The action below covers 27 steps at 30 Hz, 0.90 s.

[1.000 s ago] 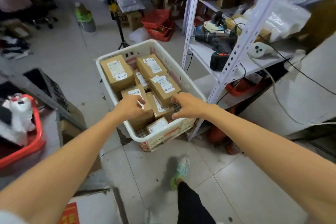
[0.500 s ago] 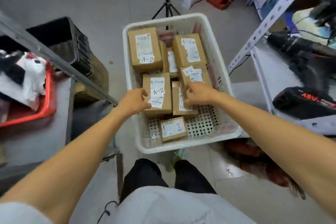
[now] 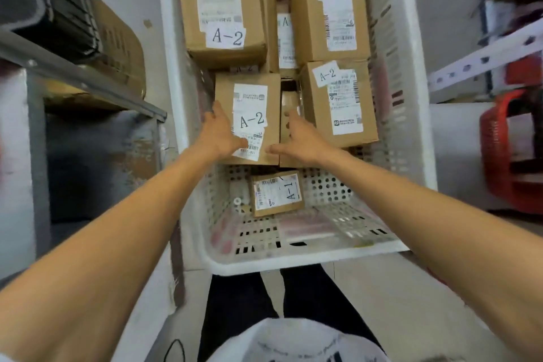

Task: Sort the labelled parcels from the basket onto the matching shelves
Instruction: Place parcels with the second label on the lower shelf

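A white perforated basket (image 3: 293, 261) stands in front of me with several brown parcels in it. My left hand (image 3: 219, 132) grips the left side of the middle parcel labelled A-2 (image 3: 249, 103), thumb on its label. My right hand (image 3: 302, 138) holds that parcel's right side, fingers in the gap beside it, thumb along its near edge. Other A-2 parcels lie at the far left (image 3: 223, 6), far right (image 3: 330, 15) and middle right (image 3: 338, 103). A small A-1 parcel (image 3: 276, 192) lies on the basket floor nearest me. A narrow parcel (image 3: 285, 38) between the far ones shows only "A".
A grey metal shelf (image 3: 88, 79) runs along the left, with a black crate (image 3: 58, 3) and a cardboard box behind it. On the right are a white perforated shelf rail (image 3: 484, 53) and a red basket (image 3: 505, 141). My legs stand just below the basket.
My view has dropped closer over the basket. Both hands have closed in on the middle A-2 parcel, the right hand shifting left from the neighbouring parcel into the gap beside it.
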Motion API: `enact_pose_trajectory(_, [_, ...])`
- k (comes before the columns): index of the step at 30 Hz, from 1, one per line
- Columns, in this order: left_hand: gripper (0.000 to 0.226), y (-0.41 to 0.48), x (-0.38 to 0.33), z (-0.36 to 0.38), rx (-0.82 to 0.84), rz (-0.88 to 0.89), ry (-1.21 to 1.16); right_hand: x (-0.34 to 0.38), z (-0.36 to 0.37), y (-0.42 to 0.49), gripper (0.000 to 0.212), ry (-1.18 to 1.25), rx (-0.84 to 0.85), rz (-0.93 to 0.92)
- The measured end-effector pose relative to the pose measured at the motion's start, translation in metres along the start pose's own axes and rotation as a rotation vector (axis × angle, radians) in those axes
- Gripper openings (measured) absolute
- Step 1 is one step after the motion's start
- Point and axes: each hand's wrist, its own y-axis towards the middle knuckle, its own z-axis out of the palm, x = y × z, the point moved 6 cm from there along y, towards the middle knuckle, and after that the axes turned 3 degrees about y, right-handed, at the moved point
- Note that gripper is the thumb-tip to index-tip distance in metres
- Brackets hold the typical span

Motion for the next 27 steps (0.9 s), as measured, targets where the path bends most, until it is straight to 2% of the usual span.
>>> enact_pose_trajectory(2, [0.118,0.006,0.002,0.011,-0.017,-0.033,-0.079,-0.005,0.009,0.020,0.094,0.161,-0.023,0.028])
enact_pose_trajectory(4, [0.118,0.006,0.003,0.021,-0.074,-0.042,-0.127,-0.010,0.022,0.034,0.099,0.372,-0.031,0.094])
enact_pose_trajectory(6, [0.115,-0.001,0.003,0.032,-0.122,-0.052,-0.182,-0.019,0.033,0.042,0.096,0.471,-0.075,0.148])
enact_pose_trajectory(8, [0.112,-0.009,0.006,0.038,-0.164,-0.067,-0.251,-0.024,0.036,0.038,0.087,0.432,-0.134,0.171])
enact_pose_trajectory(10, [0.107,-0.016,0.010,0.040,-0.179,-0.048,-0.300,-0.033,0.035,0.031,0.088,0.438,-0.184,0.189])
enact_pose_trajectory(14, [0.104,-0.016,0.018,0.050,-0.030,-0.057,-0.422,-0.054,0.029,0.012,0.096,0.448,-0.204,0.197])
enact_pose_trajectory(17, [0.117,-0.015,0.021,0.064,0.091,-0.078,-0.552,-0.058,0.029,0.006,0.101,0.417,-0.161,0.122])
enact_pose_trajectory(20, [0.125,-0.018,0.019,0.071,0.164,-0.047,-0.648,-0.054,0.035,0.010,0.119,0.448,-0.061,0.078])
enact_pose_trajectory(24, [0.121,-0.031,0.015,0.061,0.114,-0.020,-0.683,-0.049,0.034,0.004,0.125,0.464,0.039,0.092])
enact_pose_trajectory(27, [0.125,-0.053,0.006,0.044,0.074,0.042,-0.699,-0.033,0.020,-0.010,0.124,0.421,0.040,0.043])
